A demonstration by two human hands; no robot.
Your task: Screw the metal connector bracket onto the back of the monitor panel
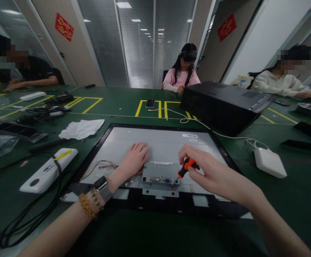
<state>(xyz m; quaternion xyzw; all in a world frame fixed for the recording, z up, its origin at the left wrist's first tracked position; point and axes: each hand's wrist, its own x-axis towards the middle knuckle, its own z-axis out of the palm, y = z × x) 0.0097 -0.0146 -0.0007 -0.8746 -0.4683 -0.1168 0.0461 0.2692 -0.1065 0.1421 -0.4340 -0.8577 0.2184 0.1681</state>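
A flat monitor panel (112, 142) with a black frame lies back side up in front of me. On its near half sits a metal bracket (161, 192) with a white and a blue video port. My right hand (198, 164) grips an orange and black screwdriver (183, 170), tilted, its tip down at the bracket beside the blue port. The exact contact at the tip is too small to make out. Fingers stretched out, my left hand (134, 159) lies on the panel's back, left of the bracket. Thin coloured wires (102, 166) run on the panel near my left wrist.
A white power strip (50, 171) and black cables (37, 210) lie at left, with a crumpled tissue (82, 129) behind. A large black case (222, 103) stands at the back right. A white charger (270, 162) with its cord lies right. Several people sit around the green table (123, 110).
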